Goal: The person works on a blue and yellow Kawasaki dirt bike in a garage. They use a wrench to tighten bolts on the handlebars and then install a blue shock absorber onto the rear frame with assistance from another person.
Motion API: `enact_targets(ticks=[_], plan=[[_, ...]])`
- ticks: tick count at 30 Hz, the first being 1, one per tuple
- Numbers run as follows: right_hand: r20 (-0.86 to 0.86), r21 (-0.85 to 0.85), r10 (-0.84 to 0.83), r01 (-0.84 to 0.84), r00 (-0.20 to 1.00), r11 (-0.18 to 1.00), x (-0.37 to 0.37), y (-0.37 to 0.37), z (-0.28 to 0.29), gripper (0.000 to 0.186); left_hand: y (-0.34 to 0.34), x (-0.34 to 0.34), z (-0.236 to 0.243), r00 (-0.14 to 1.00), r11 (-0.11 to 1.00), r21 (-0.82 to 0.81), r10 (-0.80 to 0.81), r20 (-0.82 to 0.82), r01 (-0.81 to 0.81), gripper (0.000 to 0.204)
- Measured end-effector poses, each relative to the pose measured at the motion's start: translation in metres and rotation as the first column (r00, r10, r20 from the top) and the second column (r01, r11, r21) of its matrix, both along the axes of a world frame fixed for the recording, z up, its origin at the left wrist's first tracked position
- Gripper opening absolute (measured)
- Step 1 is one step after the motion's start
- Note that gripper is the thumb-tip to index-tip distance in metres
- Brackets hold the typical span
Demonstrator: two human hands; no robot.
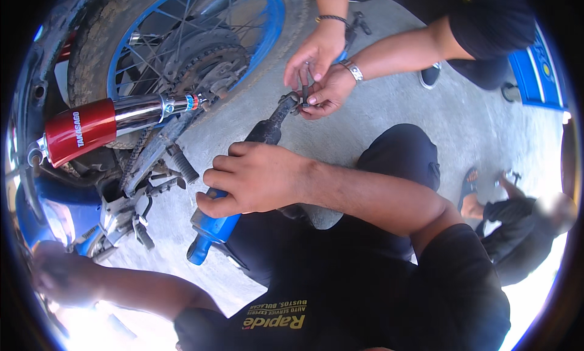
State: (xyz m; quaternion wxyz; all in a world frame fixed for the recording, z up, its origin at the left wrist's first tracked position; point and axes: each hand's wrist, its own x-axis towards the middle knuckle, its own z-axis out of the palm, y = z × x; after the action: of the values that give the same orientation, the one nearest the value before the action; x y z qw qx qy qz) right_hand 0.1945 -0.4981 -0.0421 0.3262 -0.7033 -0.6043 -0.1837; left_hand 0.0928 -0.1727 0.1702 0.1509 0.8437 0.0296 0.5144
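My right hand (258, 174) is wrapped round the middle of a blue-and-black shock absorber (222, 226), which slants above my lap. Its dark upper end reaches a co-worker's two hands (322, 86). They handle a small dark metal part (305, 95) at the shock's end eye. At the far left, my left hand (58, 275) is stretched toward the blue motorcycle (64, 205); blur and glare hide its fingers. A red-and-chrome shock absorber (82, 131) sits on the motorcycle beside the rear wheel.
The rear wheel (267, 31) with its blue rim, spokes and chain stands at the upper left. A rubber footpeg (182, 164) sticks out below the red shock. A blue cabinet (538, 71) stands at the upper right on the concrete floor (365, 41). Another person (523, 223) crouches at the right.
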Motion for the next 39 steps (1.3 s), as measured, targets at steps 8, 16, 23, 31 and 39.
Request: enact_targets(ticks=[8,16,23,31,39], plan=[[-0.082,0.101,0.071,-0.063,0.994,0.993,0.040,0.002,-0.013,0.050,-0.125,-0.088,-0.170,0.393,0.794,-0.374,-0.186,-0.900,-0.480,0.016],[-0.155,0.158,-0.003,0.028,0.988,0.987,0.037,-0.008,-0.012,0.031,-0.170,-0.008,-0.251,-0.048,0.931,-0.344,-0.341,-0.939,0.121,0.065],[-0.129,0.176,-0.106,0.128,0.986,0.976,0.026,-0.003,-0.010,0.035,-0.159,0.007,-0.252,0.090,0.847,-0.512,-0.526,-0.846,0.143,0.074],[-0.109,0.168,-0.113,0.130,0.988,0.977,0.030,0.005,-0.018,0.044,-0.157,0.005,-0.255,0.355,0.682,-0.725,-0.703,-0.616,0.091,0.085],[-0.135,0.231,-0.127,0.156,0.983,0.960,0.037,0.021,-0.029,0.053,-0.156,0.008,-0.225,0.533,0.514,-0.855,-0.744,-0.404,0.068,0.097]])
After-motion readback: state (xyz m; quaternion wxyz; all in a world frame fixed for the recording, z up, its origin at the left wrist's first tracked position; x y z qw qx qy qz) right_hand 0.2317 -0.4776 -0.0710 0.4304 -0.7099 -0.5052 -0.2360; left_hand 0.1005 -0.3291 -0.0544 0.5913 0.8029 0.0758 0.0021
